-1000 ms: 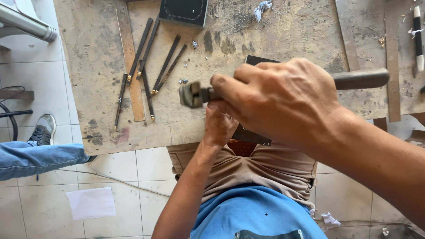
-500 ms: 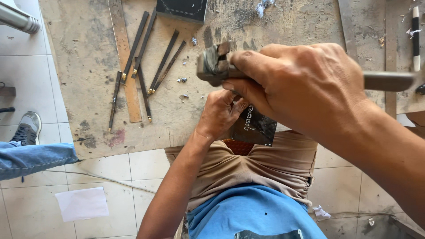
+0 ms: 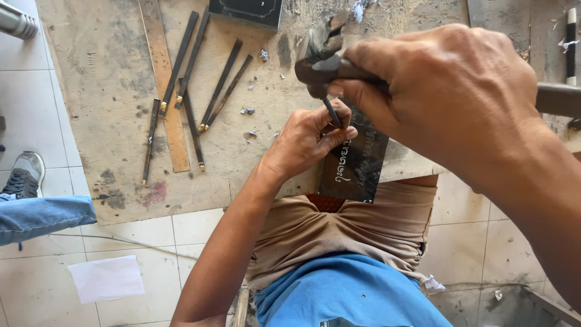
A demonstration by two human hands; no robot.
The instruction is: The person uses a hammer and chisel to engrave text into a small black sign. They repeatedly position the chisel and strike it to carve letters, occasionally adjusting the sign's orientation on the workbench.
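At the far left, a bystander's jeans-clad leg (image 3: 39, 218) and grey shoe (image 3: 21, 175) stood on the tiled floor, near a sheet of white paper (image 3: 106, 277). On the worn plywood workbench (image 3: 109, 72) lay a wooden strip (image 3: 164, 91) and a loose row of slim dark chisels (image 3: 200, 79), some crossing one another, with small metal chips scattered beside them. Toward the middle, the left hand (image 3: 305, 142) was closed around a thin dark chisel (image 3: 332, 112), pinching it upright with its tip on the dark engraved plate (image 3: 357, 160). That plate lay at the bench's near edge, overhanging above the person's lap. It looked stiff, flat and fairly heavy, with a smooth face that might slide under a blow, so it would best be steadied by its edges. The chisel appeared hard and narrow, easiest to control by a low pinch near the tip. To the right, the right hand (image 3: 448, 103) was wrapped tightly around a hammer (image 3: 324, 51) held just above the chisel's head. Open bench room lay mostly beyond and to the left of the plate; the near edge left little margin.
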